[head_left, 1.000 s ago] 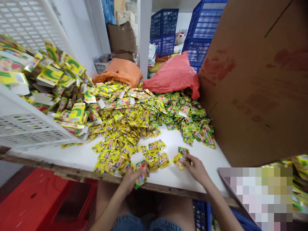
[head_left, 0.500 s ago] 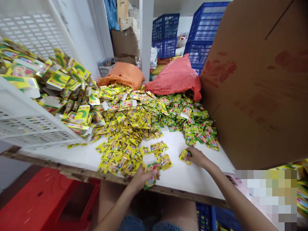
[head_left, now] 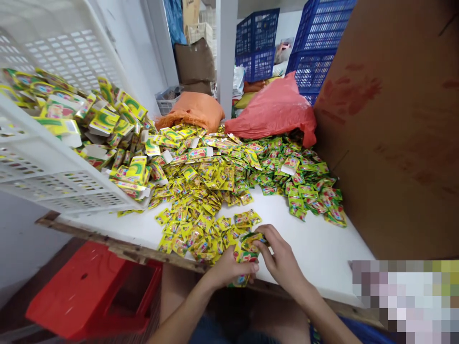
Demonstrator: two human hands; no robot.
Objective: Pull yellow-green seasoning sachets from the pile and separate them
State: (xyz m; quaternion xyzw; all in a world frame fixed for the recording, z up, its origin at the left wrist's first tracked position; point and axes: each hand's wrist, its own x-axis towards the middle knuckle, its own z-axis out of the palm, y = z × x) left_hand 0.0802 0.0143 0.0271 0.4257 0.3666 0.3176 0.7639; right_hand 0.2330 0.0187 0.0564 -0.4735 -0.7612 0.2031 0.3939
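Observation:
My left hand (head_left: 233, 268) is wrapped round a small green and yellow box (head_left: 241, 279) at the table's front edge. Just above the box's upper end, my right hand (head_left: 278, 251) pinches yellow sachets (head_left: 254, 240), which touch or overlap the box opening; how far in they are is hidden. Beside the hands lies a loose pile of yellow sachets (head_left: 193, 234). Another yellow sachet pair (head_left: 247, 218) rests on the white table (head_left: 304, 248) behind my fingers. Green sachets (head_left: 297, 191) are heaped farther back on the right.
A white crate (head_left: 82, 186) spilling small boxes (head_left: 103, 121) stands at the left. Orange (head_left: 201, 109) and red (head_left: 272, 112) sacks lie at the back. A big cardboard box (head_left: 390, 143) borders the right side. A red stool (head_left: 79, 291) is below left.
My right hand has moved left with the sachets, from the bare table to the top of the box in my left hand. The camera view has shifted slightly.

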